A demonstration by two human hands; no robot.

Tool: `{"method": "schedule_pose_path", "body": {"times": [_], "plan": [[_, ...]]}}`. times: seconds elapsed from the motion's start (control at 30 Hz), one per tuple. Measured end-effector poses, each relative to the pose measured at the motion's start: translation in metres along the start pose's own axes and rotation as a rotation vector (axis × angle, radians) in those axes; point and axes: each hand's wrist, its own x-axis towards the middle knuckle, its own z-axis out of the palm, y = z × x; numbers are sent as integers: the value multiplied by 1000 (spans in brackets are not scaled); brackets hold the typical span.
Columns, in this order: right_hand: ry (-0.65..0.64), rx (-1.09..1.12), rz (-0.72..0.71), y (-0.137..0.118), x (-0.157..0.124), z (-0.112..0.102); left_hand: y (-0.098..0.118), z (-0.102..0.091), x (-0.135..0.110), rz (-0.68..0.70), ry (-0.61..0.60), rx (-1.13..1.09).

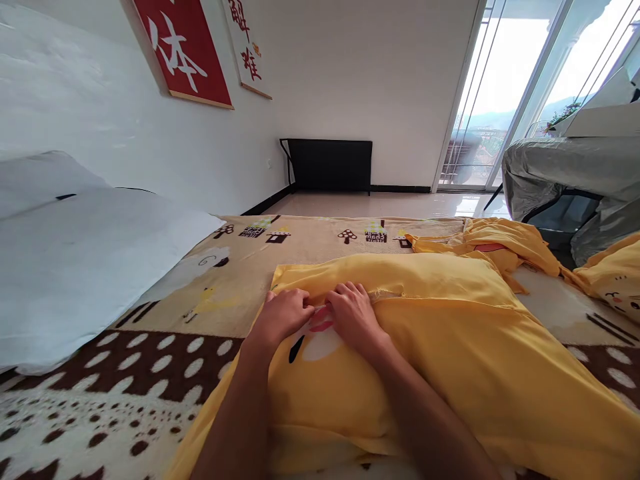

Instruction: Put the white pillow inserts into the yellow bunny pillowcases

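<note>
A yellow pillowcase (445, 347) with a printed pattern of pink, white and black lies spread before me on a patterned blanket. My left hand (287, 310) has its fingers curled into the cloth near the left end of a seam or opening edge. Close beside it, my right hand (353, 310) pinches the same edge, with the pink print between the two hands. Loose threads show just right of my right fingers. The far part of the pillowcase looks raised, but whatever may be inside it is hidden. My fingertips are partly tucked in the fabric.
White pillows (100, 260) stand at the left by the wall. More crumpled yellow cloth (520, 243) lies at the right, near a yellow piece with a printed face (617, 290). Beyond the patterned blanket (310, 237) are a black panel (330, 165) and a grey covered object (575, 163).
</note>
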Motion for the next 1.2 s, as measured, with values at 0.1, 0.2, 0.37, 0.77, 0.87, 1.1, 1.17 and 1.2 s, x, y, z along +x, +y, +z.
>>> {"method": "schedule_pose_path", "body": {"times": [0.1,0.2,0.37,0.77,0.87,1.1,1.17,1.2], "plan": [[3,2,-5,0,0,0,-2,0,1,-35,-51,11],[-2,10,-1,0,0,1,-7,-2,1,-77,-79,21],[-4,23,9,0,1,1,-19,-5,1,-127,-96,40],[-11,24,16,0,1,2,-30,3,8,-59,-130,-17],[0,19,7,0,1,2,-29,4,10,-113,-130,3],[-15,25,7,0,1,1,-27,1,8,-201,-111,19],[-16,28,9,0,1,1,-28,1,8,-215,-102,17],[-17,28,9,0,1,1,-29,1,8,-221,-98,15]]}}
